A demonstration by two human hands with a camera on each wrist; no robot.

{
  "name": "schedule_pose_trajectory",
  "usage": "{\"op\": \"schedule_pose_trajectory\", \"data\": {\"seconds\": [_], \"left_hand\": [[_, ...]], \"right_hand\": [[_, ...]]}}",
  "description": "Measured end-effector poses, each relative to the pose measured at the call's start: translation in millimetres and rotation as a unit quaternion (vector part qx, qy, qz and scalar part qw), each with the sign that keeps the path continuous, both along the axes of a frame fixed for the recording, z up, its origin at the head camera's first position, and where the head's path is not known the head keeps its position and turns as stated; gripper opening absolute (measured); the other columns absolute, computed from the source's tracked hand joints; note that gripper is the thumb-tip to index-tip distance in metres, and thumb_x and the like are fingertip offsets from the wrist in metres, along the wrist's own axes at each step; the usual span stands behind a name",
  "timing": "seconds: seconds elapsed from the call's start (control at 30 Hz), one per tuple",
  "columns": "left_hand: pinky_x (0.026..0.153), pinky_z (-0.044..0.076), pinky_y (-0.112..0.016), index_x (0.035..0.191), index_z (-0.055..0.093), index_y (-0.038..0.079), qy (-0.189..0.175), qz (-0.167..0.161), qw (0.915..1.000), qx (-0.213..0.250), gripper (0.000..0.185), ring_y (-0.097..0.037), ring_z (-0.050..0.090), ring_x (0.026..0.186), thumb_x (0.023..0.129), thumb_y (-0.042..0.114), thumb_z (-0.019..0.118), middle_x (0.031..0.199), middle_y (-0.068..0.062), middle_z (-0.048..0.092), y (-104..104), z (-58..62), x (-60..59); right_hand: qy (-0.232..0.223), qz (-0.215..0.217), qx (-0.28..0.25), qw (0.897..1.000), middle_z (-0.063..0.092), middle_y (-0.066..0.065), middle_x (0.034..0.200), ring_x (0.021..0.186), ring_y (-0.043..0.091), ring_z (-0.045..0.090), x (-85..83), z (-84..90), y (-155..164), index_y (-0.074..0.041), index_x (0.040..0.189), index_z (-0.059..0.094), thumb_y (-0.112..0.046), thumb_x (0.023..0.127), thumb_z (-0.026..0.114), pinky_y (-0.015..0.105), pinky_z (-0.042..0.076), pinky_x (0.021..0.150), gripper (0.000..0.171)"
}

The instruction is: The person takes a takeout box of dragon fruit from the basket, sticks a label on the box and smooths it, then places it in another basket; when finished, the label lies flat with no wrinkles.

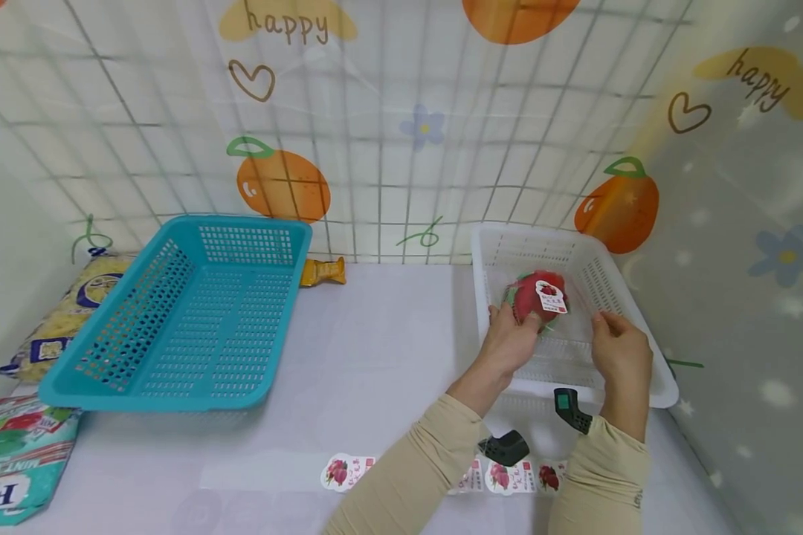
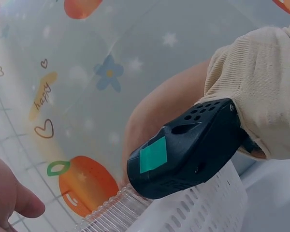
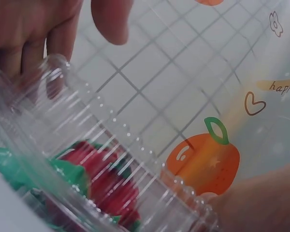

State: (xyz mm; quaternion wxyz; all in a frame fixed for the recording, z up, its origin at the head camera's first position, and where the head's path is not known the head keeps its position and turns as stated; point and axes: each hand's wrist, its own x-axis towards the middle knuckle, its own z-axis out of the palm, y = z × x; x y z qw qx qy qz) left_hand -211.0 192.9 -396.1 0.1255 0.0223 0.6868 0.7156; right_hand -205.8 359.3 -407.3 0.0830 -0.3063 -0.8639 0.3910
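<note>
A clear plastic box [image 1: 578,316] with a red and green dragon fruit [image 1: 527,299] in it is at the white basket [image 1: 487,260] on the right. A white label [image 1: 550,296] with a fruit picture shows over the fruit. My left hand [image 1: 511,340] grips the near left side of the box, thumb in front of the fruit. At the box's right edge my right hand [image 1: 621,353] pinches with thumb and fingers. The right wrist view shows the ribbed clear wall [image 3: 130,140] close up. Only part of the left hand [image 2: 9,193] enters its own wrist view.
A teal basket [image 1: 288,312] stands on the left, with a yellow pasta bag [image 1: 60,319], a Fox's mint bag [image 1: 27,453] and a small golden wrapper [image 1: 324,272] around it. Fruit stickers [image 1: 508,477] lie along the front, partly behind the left sleeve [image 1: 401,475]. Printed curtains hang behind and at right.
</note>
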Motion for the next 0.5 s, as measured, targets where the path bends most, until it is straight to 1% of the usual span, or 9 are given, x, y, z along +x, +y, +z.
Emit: {"op": "schedule_pose_trajectory", "data": {"seconds": [0.1, 0.13, 0.17, 0.27, 0.33, 0.4, 0.5], "left_hand": [[0.128, 0.015, -0.051, 0.154, 0.039, 0.005, 0.011, -0.005, 0.9999, 0.01, 0.055, -0.034, 0.005, 0.159, 0.103, 0.019, 0.055, 0.163, -0.018, 0.034, 0.6, -0.5, -0.3], [0.128, 0.013, -0.051, 0.155, 0.038, 0.006, 0.013, -0.008, 0.9998, 0.014, 0.055, -0.034, 0.002, 0.16, 0.103, 0.018, 0.055, 0.163, -0.017, 0.036, 0.7, -0.8, -0.7], [0.128, 0.014, -0.051, 0.155, 0.038, 0.006, 0.011, -0.009, 0.9998, 0.014, 0.056, -0.033, 0.002, 0.16, 0.103, 0.018, 0.055, 0.162, -0.017, 0.036, 0.5, -0.8, -0.7], [0.128, 0.014, -0.052, 0.156, 0.035, 0.004, 0.002, -0.008, 0.9999, 0.012, 0.059, -0.034, 0.003, 0.16, 0.103, 0.02, 0.055, 0.165, -0.018, 0.029, -0.5, -0.9, -1.2], [0.128, 0.015, -0.052, 0.157, 0.033, 0.004, -0.003, -0.007, 0.9999, 0.01, 0.061, -0.034, 0.003, 0.16, 0.103, 0.021, 0.055, 0.167, -0.019, 0.025, -1.0, -0.8, -1.3], [0.128, 0.014, -0.052, 0.157, 0.034, 0.004, -0.001, -0.007, 0.9999, 0.008, 0.06, -0.034, 0.003, 0.16, 0.104, 0.021, 0.055, 0.167, -0.019, 0.026, -1.2, -0.6, -1.6], [0.129, 0.013, -0.05, 0.155, 0.038, 0.003, 0.005, -0.003, 1.0, 0.003, 0.057, -0.034, 0.003, 0.159, 0.104, 0.021, 0.054, 0.165, -0.019, 0.032, -1.1, -0.5, -1.8]], "right_hand": [[-0.002, 0.0, 0.015, 1.0, 0.051, 0.026, 0.15, 0.139, 0.047, 0.045, 0.8, 0.8, -0.2, -0.006, 0.153, 0.045, -0.038, 0.109, 0.034, 0.058, 0.037, 0.113, 0.055], [-0.005, 0.0, 0.018, 1.0, 0.051, 0.027, 0.15, 0.139, 0.047, 0.045, 0.8, 1.0, -0.3, -0.006, 0.153, 0.045, -0.038, 0.109, 0.033, 0.059, 0.037, 0.113, 0.055], [-0.008, 0.0, 0.019, 1.0, 0.05, 0.027, 0.15, 0.139, 0.048, 0.045, 0.5, 1.1, -0.5, -0.006, 0.153, 0.044, -0.038, 0.109, 0.033, 0.059, 0.036, 0.113, 0.055], [-0.025, 0.001, 0.012, 1.0, 0.046, 0.027, 0.153, 0.14, 0.048, 0.043, -1.2, 0.9, -1.3, -0.007, 0.156, 0.041, -0.039, 0.11, 0.03, 0.061, 0.036, 0.113, 0.057], [-0.039, 0.01, 0.009, 0.999, 0.042, 0.028, 0.156, 0.141, 0.049, 0.041, -2.7, 1.1, -1.6, -0.006, 0.157, 0.036, -0.041, 0.11, 0.028, 0.063, 0.035, 0.113, 0.06], [-0.052, 0.018, 0.001, 0.998, 0.038, 0.028, 0.158, 0.143, 0.051, 0.038, -4.0, 1.0, -2.4, -0.006, 0.16, 0.03, -0.044, 0.109, 0.026, 0.066, 0.034, 0.114, 0.063], [-0.062, 0.031, 0.003, 0.998, 0.033, 0.031, 0.16, 0.145, 0.053, 0.034, -5.1, 1.3, -4.0, -0.004, 0.161, 0.025, -0.048, 0.108, 0.025, 0.067, 0.031, 0.116, 0.069]]}}
